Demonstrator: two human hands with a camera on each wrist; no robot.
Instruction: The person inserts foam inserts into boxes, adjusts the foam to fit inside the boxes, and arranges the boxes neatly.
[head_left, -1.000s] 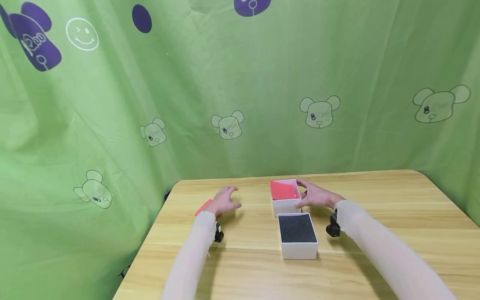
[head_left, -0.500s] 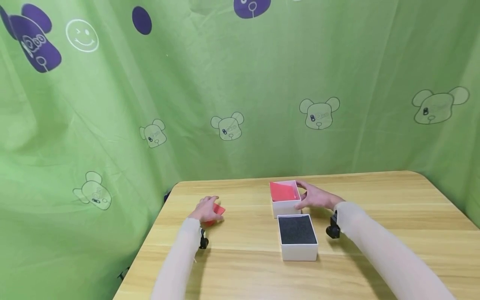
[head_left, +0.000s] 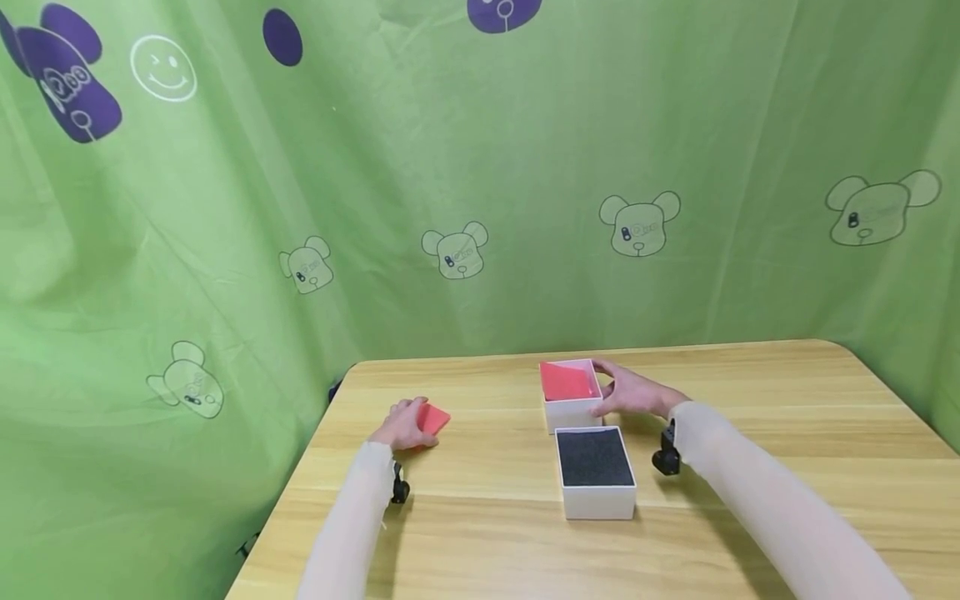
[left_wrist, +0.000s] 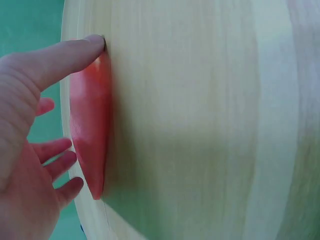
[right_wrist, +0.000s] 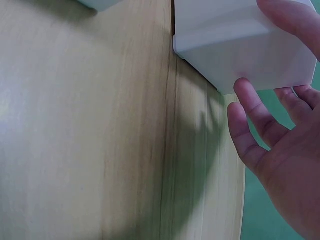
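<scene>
On the left side of the table, my left hand (head_left: pixel 401 425) holds a flat red packet (head_left: pixel 433 418) by its left part, the thumb at the near edge. In the left wrist view the thumb tip lies on one end of the red packet (left_wrist: pixel 91 125), with other fingers spread behind it. My right hand (head_left: pixel 630 392) grips the right side of a white open box (head_left: pixel 572 414), thumb in front and fingers at the back. A red sheet-like piece (head_left: pixel 564 382) lies tilted in that box. The right wrist view shows the fingers against the white box wall (right_wrist: pixel 235 55).
Just in front of the gripped box stands a second white box (head_left: pixel 598 502) with a dark grey insert (head_left: pixel 595 457). All rest on a wooden table (head_left: pixel 487 533). A green curtain (head_left: pixel 525 167) hangs behind and to the left of it.
My left hand has moved left and back toward me from beyond the red packet, and its fingers have come down on it. The right hand and both boxes have stayed put.
</scene>
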